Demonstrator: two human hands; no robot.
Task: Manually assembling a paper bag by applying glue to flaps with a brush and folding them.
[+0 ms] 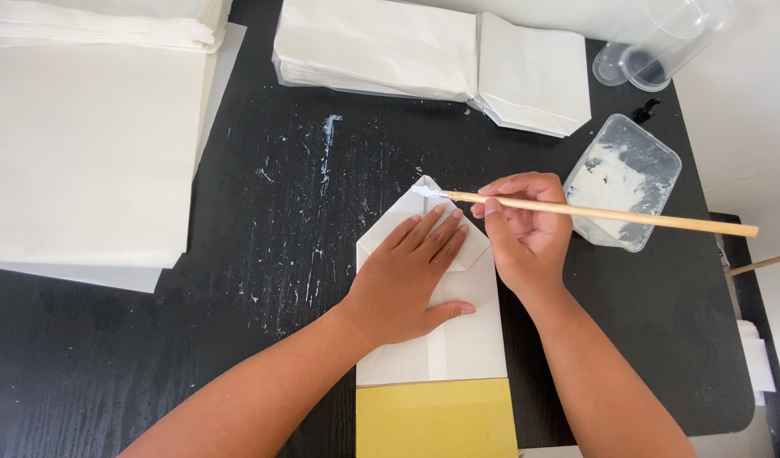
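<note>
My left hand (411, 276) lies flat, fingers spread, on a folded white paper bag (458, 339) in the middle of the black table (263, 254). The bag's bottom flaps are folded to a point at the far end. My right hand (526, 229) grips a long wooden brush (627, 216) near its front. The brush tip, white with glue, touches the pointed flap (424, 192). The handle sticks out to the right over a clear plastic tub (623, 191) smeared with white glue.
Stacks of flat white paper bags (381, 47) lie at the back, large white sheets (85, 144) at the left. A yellow board (437, 420) lies under the bag's near end. Clear plastic cups (653, 51) stand at the back right. Dried glue spots mark the table.
</note>
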